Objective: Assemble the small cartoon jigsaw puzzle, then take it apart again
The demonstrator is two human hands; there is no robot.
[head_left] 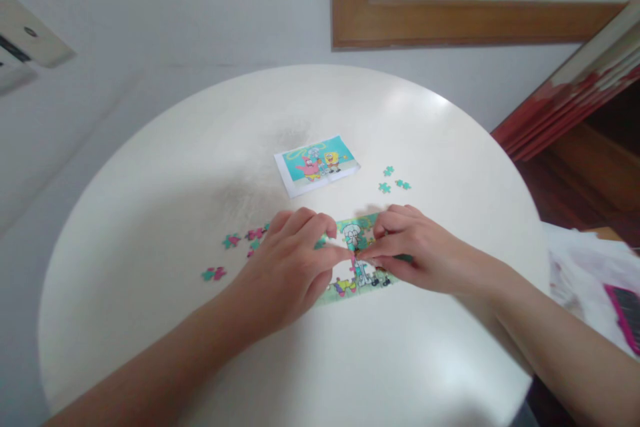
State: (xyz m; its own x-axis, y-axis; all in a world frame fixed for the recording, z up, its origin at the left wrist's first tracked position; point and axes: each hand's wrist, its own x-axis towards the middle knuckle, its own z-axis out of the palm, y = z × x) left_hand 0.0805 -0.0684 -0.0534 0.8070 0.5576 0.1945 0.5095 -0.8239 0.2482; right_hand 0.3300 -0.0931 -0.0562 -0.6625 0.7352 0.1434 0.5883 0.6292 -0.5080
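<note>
A partly assembled jigsaw puzzle (351, 282) with cartoon figures lies on the white table under both hands, with gaps where the table shows through. My left hand (287, 263) rests over its left part, fingers apart, one fingertip stretched to the middle of the picture. From the right, my right hand (420, 247) reaches in with fingertips pinched together at the same spot, on what looks like a small puzzle piece largely hidden by the fingers. The fingers of both hands nearly touch there. My hands also cover the puzzle's left and right ends.
Behind the puzzle lies a reference picture card (320, 163). Loose teal pieces (385, 187) sit at the right, pink and teal pieces (214, 273) at the left. The round white table (150, 167) stands by a wall, below a wood-framed window (450, 20). A red curtain (555, 107) hangs right.
</note>
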